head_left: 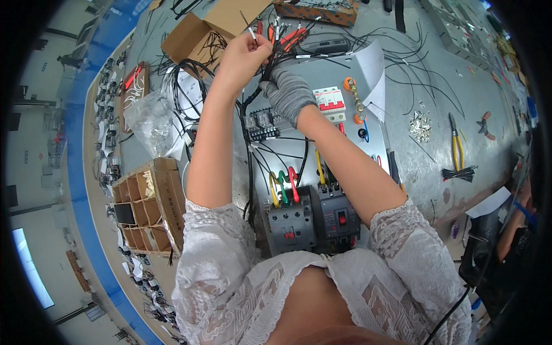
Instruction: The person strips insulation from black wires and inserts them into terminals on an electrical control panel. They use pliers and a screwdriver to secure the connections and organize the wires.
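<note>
My bare left hand [241,60] is closed in a pinch on a thin black wire [247,21] with a white sleeve near its end. My right hand [289,95], in a grey knit glove, is wrapped round a black wire bundle [268,72] just beside it. Several loose wire ends fan out beyond both hands. Below lies a grey metal mounting plate [351,72] carrying a black terminal block [261,123], a white breaker with red switches [329,102], and two dark grey circuit breakers [290,230] nearest me. Yellow, green and red wires [292,183] rise from the breakers.
An open cardboard box [192,40] stands beyond my left hand. A divided carton [144,215] and a clear plastic bag [152,123] sit at left. On the right lie yellow-handled pliers [457,146], small metal terminals [420,126], orange-handled cutters [486,125] and loose black wires [425,69].
</note>
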Available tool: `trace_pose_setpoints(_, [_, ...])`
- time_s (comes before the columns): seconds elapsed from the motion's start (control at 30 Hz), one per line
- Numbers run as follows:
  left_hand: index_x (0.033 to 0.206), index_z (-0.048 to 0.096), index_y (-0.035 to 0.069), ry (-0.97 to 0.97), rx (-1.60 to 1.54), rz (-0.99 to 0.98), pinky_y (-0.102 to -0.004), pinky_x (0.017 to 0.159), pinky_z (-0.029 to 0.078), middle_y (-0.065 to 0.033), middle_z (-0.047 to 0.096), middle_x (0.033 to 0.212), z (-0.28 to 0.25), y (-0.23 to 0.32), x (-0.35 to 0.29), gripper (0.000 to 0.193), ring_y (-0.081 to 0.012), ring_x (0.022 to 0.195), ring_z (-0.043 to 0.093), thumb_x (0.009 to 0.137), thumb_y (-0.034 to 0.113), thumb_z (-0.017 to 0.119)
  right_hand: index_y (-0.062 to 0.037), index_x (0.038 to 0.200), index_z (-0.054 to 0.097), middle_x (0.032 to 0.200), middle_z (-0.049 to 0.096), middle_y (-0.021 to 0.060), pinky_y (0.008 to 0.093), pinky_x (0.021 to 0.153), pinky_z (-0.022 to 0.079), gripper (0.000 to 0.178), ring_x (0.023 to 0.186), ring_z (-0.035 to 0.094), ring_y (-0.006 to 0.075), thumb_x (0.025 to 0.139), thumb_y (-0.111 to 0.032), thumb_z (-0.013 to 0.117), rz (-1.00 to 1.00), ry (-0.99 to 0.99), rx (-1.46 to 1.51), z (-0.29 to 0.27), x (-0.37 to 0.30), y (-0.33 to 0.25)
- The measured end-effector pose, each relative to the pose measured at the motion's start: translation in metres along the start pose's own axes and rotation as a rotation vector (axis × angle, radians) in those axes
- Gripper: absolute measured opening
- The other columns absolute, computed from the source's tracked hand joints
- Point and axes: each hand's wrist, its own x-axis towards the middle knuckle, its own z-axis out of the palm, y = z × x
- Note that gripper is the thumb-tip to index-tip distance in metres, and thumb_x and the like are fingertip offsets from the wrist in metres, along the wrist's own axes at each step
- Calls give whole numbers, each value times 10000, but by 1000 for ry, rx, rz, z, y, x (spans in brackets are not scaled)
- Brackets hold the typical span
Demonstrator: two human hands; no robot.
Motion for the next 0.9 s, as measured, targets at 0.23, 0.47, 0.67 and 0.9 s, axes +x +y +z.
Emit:
trace_pose_setpoints(0.23, [902,544,31,22,-157,138,-211,662,417,-21,597,803,-1,-11,-11,98,-88,722,554,860,118,556,-9,943,596,792,644,165,404,710,468,220,750,616,328,832,-200,592,0,-18,1,-1,-1,-2])
trace_pose_setpoints(0.47, [1054,544,3,-112,-327,95,-243,736,456,-47,595,858,-7,1,-18,211,-126,790,595,874,111,539,-11,965,599,785,646,156,388,705,472,226,746,622,309,833,-194,596,-44,-3,23,-2,-2,-1])
trace_pose_setpoints(0.67, [1049,574,20,-101,-140,-85,-211,631,455,-15,594,742,-6,13,-8,221,-101,685,602,878,160,581,-17,971,609,843,639,183,398,715,472,223,774,613,328,821,-182,604,-44,26,74,3,-2,0])
trace_pose_setpoints(0.9, [892,569,65,-67,-150,-97,-197,560,432,11,576,660,-6,4,1,120,-84,634,599,874,174,616,-16,980,598,856,631,196,412,717,471,239,783,599,362,815,-189,606,-9,-16,-12,1,-3,-2])
